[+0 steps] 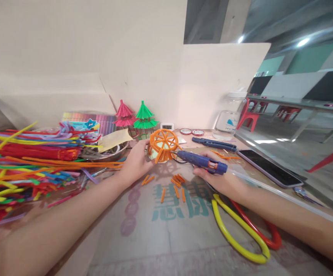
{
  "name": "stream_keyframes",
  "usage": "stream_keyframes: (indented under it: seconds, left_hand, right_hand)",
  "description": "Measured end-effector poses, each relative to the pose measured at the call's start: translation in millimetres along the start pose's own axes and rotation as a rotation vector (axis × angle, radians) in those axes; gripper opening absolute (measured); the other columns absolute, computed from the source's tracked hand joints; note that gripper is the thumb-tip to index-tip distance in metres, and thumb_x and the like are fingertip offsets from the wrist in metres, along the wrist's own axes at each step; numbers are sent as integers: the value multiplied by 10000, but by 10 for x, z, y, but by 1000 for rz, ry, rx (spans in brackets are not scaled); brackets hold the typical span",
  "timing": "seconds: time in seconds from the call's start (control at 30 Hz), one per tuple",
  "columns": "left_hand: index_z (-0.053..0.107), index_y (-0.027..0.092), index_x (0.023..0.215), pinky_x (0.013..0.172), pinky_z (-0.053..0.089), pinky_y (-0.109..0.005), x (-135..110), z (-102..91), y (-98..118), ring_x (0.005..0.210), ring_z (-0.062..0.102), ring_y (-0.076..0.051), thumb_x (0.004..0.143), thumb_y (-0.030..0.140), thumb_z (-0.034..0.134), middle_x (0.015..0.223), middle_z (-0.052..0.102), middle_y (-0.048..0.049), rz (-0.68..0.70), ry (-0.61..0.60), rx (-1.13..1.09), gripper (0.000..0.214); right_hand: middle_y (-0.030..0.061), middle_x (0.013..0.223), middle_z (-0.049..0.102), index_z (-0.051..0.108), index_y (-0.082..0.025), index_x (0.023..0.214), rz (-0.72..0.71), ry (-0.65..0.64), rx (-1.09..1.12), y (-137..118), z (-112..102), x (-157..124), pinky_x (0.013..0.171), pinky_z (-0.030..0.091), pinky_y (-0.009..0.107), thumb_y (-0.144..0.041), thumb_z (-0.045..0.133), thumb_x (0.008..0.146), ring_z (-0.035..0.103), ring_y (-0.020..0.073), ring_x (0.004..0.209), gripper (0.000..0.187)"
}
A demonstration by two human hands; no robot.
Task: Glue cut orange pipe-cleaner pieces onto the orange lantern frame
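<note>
Between the thumb and fingers of my left hand [139,161] is an orange pipe-cleaner wheel frame [164,138], spoked like a wheel, with short orange strips along its lower edge. My right hand [212,178] grips a blue hot glue gun [202,161]. Its nozzle points left and meets or nearly meets the lower right of the frame. Short orange pipe-cleaner pieces [177,181] lie scattered on the cardboard below. Under my right forearm are scissors with yellow and red handles [238,234]; their blades are hidden.
Many coloured pipe cleaners [40,161] cover the left side. A red paper-like tree [123,115] and a green one [144,117] stand behind the wheel. Right are a blue cutter [214,144], a phone [270,168], a water bottle [228,117] and a clear glue stick [287,197].
</note>
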State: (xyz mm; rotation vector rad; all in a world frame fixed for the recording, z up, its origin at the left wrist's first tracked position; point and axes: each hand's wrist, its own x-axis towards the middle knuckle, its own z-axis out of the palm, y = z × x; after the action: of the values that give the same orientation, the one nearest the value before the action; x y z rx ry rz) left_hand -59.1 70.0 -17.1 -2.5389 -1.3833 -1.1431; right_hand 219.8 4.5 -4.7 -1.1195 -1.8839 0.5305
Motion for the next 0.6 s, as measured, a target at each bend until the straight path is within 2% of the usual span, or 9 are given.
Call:
stream_keyframes:
  seconds: [0.6]
  left_hand:
    - [435,176,1310,1029,440,-457,-8,0,-13,1213,535,-301,818,393,634,1297,554,-139,26,10,-10,574]
  right_hand:
    - [16,771,666,599,-229,884,4,48,-4,-117,-4,28,643,480,316,-378,664,758,602,202,713,206]
